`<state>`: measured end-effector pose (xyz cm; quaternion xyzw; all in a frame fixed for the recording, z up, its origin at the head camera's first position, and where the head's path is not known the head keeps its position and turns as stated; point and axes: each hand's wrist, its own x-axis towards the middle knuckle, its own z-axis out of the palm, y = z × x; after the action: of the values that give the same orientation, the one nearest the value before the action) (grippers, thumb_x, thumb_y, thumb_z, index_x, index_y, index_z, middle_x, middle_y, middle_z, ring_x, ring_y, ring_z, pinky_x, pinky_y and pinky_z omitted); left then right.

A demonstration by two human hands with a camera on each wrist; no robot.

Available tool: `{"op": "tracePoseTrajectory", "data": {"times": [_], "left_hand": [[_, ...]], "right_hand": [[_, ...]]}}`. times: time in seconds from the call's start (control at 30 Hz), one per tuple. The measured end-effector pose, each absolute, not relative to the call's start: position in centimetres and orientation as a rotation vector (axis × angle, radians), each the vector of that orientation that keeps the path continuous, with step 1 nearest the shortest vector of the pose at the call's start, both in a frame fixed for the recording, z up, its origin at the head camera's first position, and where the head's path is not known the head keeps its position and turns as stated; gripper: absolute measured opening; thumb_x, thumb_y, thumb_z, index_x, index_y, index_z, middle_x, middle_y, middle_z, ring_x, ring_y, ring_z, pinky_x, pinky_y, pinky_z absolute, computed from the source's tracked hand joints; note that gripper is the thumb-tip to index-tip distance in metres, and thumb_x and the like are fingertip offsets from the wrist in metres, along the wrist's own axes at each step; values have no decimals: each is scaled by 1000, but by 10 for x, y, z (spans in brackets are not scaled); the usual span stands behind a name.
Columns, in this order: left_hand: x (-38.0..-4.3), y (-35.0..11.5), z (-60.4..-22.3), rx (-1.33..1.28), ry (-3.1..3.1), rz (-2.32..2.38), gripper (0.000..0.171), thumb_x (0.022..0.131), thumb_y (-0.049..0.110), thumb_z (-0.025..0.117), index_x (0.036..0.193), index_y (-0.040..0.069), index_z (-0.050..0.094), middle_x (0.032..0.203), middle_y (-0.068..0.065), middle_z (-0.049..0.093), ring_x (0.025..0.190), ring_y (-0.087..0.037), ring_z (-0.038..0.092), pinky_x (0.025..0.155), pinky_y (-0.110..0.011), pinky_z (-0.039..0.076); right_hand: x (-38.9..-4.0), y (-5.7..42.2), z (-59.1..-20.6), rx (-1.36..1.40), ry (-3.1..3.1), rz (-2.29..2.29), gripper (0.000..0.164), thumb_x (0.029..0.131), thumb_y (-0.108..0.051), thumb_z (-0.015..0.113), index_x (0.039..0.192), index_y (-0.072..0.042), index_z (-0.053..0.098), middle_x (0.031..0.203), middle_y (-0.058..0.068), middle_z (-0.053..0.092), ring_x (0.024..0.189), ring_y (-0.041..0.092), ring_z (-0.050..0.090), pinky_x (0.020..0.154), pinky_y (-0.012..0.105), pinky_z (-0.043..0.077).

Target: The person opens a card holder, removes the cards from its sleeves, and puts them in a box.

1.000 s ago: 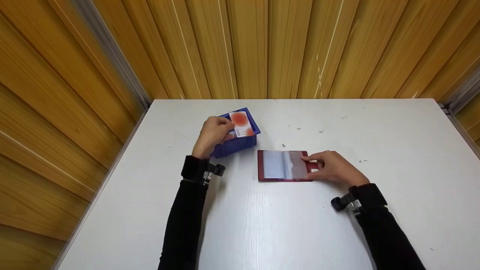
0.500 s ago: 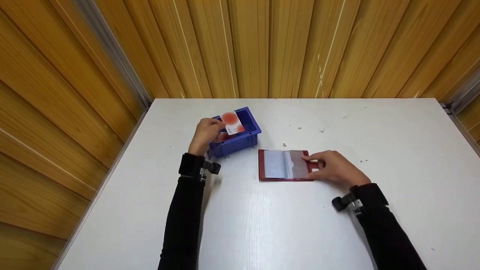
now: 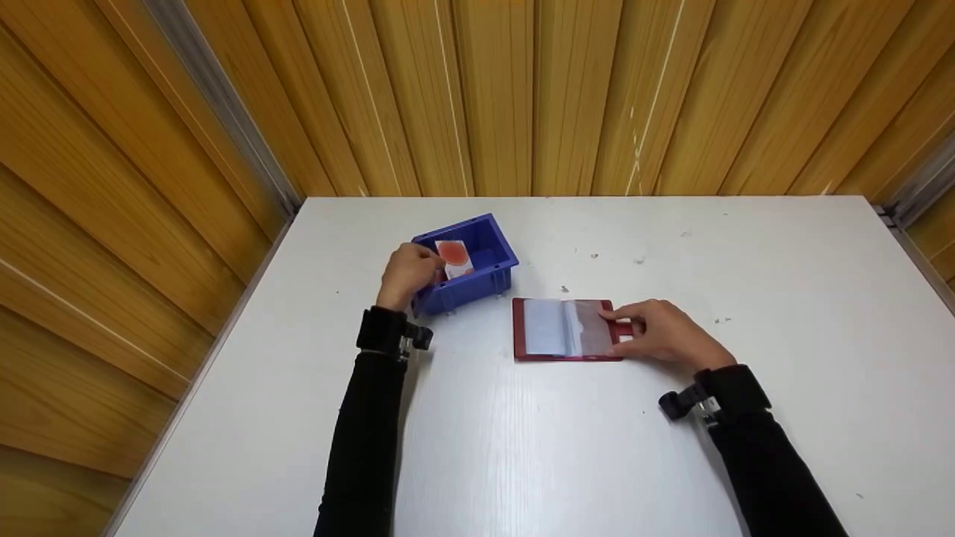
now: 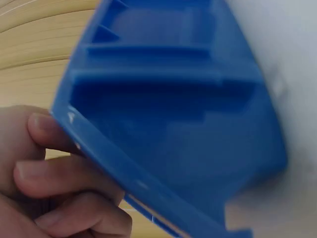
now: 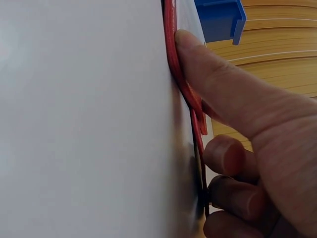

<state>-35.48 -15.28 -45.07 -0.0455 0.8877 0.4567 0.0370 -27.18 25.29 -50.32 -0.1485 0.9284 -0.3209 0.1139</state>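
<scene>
In the head view my left hand (image 3: 406,274) pinches a white card with orange-red circles (image 3: 454,257) by its left side. The card sits low over the near-left part of a blue plastic bin (image 3: 496,256). From the left wrist, curled fingers show behind the bin's wall (image 4: 168,134), which hides the card. My right hand (image 3: 666,332) holds the right edge of a small red card holder (image 3: 520,332), spread open on the table. Its clear plastic sleeves (image 3: 546,327) lie face up. In the right wrist view the thumb (image 5: 203,59) presses on the red cover.
The white table (image 3: 477,447) reaches back to a wood-patterned panel wall (image 3: 496,97). Another such wall (image 3: 112,224) runs along the left. A red strap (image 3: 625,328) juts from the holder's right edge, beneath my right hand.
My left hand first shifted left with the card, then lowered it into the bin, baring more of the bin's inside. The right hand and the card holder stay in place.
</scene>
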Motion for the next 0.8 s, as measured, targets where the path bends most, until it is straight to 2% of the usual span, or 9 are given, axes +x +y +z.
{"op": "tracePoseTrajectory", "data": {"times": [0.07, 0.17, 0.27, 0.43, 0.53, 0.63, 0.67, 0.73, 0.8], "left_hand": [[-357, -153, -452, -136, 2832, 1208, 20, 91, 17, 65, 73, 10, 73, 68, 0, 63, 63, -15, 54, 57, -29, 39], [-361, -153, -453, -132, 2930, 934, 31, 87, 18, 63, 57, 18, 56, 60, 7, 50, 61, -15, 48, 55, -31, 34], [-363, -153, -453, -144, 2938, 774, 34, 84, 16, 62, 55, 21, 45, 59, 7, 43, 61, -16, 45, 56, -32, 33], [-364, -150, -453, -141, 2929, 700, 36, 85, 17, 64, 57, 20, 41, 61, 5, 40, 63, -17, 44, 59, -34, 35], [-364, -148, -453, -139, 2935, 653, 28, 85, 17, 64, 63, 17, 47, 69, 1, 48, 70, -20, 49, 66, -37, 43], [-364, -145, -452, -147, 2948, 572, 12, 86, 21, 68, 79, 11, 66, 89, -6, 66, 84, -23, 60, 81, -45, 53], [-363, -145, -452, -149, 2947, 550, 14, 86, 22, 70, 88, 8, 71, 98, -8, 70, 90, -24, 63, 87, -47, 54], [-363, -144, -451, -150, 2950, 513, 28, 87, 26, 74, 104, 5, 76, 113, -12, 74, 101, -27, 67, 95, -51, 54], [-361, -142, -449, -144, 2955, 490, 39, 87, 30, 76, 114, 2, 75, 119, -15, 74, 107, -30, 69, 97, -51, 54]], "right_hand": [[-272, 252, -503, -437, 2731, -930, 66, 77, -31, 92, 137, -15, 68, 81, 1, 52, 80, 17, 48, 66, 25, 36], [-272, 251, -502, -435, 2739, -915, 67, 77, -34, 92, 137, -16, 68, 79, 1, 52, 78, 17, 48, 65, 25, 36], [-272, 250, -502, -418, 2751, -891, 68, 76, -36, 93, 137, -17, 68, 82, 2, 53, 81, 18, 49, 67, 27, 36], [-270, 249, -501, -397, 2754, -867, 70, 76, -38, 93, 138, -19, 68, 90, 4, 55, 87, 20, 49, 71, 31, 36], [-270, 248, -500, -392, 2754, -856, 70, 76, -39, 93, 138, -19, 67, 97, 5, 59, 89, 21, 49, 72, 31, 37], [-270, 248, -499, -399, 2761, -840, 70, 76, -39, 92, 139, -19, 67, 102, 6, 62, 90, 21, 50, 73, 32, 38], [-270, 248, -499, -404, 2762, -839, 70, 76, -39, 92, 139, -18, 67, 104, 7, 63, 90, 21, 51, 73, 32, 39], [-270, 249, -499, -414, 2770, -833, 70, 76, -39, 92, 139, -18, 67, 105, 7, 64, 91, 21, 51, 74, 32, 39], [-270, 248, -498, -419, 2773, -837, 70, 76, -41, 92, 138, -18, 68, 104, 6, 65, 91, 21, 51, 74, 32, 39]]}}
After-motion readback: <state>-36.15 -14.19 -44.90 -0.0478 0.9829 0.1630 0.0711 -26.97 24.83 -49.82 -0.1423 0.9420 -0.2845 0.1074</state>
